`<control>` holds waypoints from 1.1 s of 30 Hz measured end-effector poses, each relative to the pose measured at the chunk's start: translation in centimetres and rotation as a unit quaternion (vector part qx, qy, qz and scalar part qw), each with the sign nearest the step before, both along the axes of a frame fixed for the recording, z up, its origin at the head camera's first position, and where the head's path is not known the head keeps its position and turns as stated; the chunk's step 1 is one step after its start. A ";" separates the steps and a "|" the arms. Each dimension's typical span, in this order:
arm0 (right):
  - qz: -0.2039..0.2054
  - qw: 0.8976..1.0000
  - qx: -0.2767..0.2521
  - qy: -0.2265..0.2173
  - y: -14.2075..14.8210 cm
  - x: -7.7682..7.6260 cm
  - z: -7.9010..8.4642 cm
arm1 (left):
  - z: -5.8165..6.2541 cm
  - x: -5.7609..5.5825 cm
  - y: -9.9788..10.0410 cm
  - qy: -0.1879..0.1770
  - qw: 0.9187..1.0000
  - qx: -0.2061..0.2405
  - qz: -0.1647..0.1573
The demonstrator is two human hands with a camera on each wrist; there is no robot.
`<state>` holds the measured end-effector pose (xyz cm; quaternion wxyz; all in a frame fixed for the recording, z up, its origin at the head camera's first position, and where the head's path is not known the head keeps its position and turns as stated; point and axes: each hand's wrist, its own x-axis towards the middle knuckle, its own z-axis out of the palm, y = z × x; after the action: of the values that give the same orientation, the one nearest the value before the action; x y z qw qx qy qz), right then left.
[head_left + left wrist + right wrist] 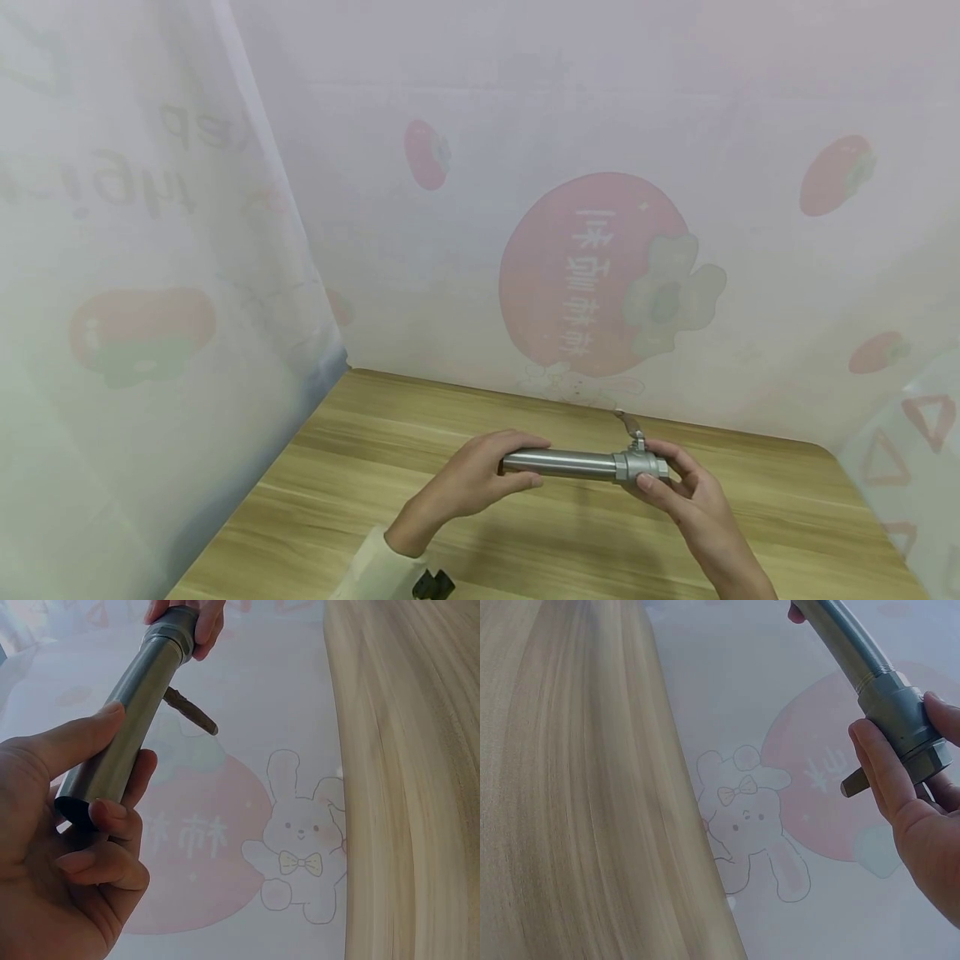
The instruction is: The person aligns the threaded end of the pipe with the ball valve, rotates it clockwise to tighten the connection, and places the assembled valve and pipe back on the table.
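Note:
A straight steel pipe (564, 464) is joined at its right end to a ball valve (636, 465) with a hex end. Both hands hold the assembly level above the table. My left hand (483, 471) grips the pipe's free end, thumb on one side and fingers on the other; the left wrist view shows the pipe's open end (73, 810) near the curled fingers. My right hand (693, 496) pinches the valve body (900, 720) between thumb and fingers. The valve's lever (628, 423) points away toward the back; in the left wrist view the lever (191, 712) sticks out sideways.
The wood-grain table (360, 433) lies beneath the hands. A pale curtain (450, 275) printed with persimmons stands along its back edge, with another curtain (150, 250) at the left. A small black object (433, 585) sits by the left sleeve (382, 571).

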<state>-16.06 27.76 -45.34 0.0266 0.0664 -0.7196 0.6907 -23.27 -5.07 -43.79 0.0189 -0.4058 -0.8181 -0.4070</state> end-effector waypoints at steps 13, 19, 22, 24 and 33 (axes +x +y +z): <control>-0.010 1.000 0.003 -0.011 -0.1 0.0 0.2 | 0.0 -0.1 0.1 0.002 1.000 -0.004 0.002; -0.009 1.000 0.002 -0.013 -0.1 -0.1 0.2 | 0.0 -0.2 0.1 -0.007 1.000 0.008 -0.010; -0.006 1.000 0.002 -0.012 -0.1 -0.1 0.2 | -0.1 -0.2 0.1 -0.015 1.000 0.010 -0.014; -0.005 1.000 0.002 -0.012 -0.1 -0.1 0.2 | -0.1 -0.2 0.1 -0.019 1.000 0.008 -0.013; -0.007 1.000 0.004 -0.015 -0.1 0.0 0.2 | 0.0 0.0 0.1 -0.025 1.000 0.002 -0.011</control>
<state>-16.07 27.65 -45.13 0.0199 0.0511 -0.7232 0.6884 -23.32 -4.95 -43.83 -0.0052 -0.4050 -0.8129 -0.4185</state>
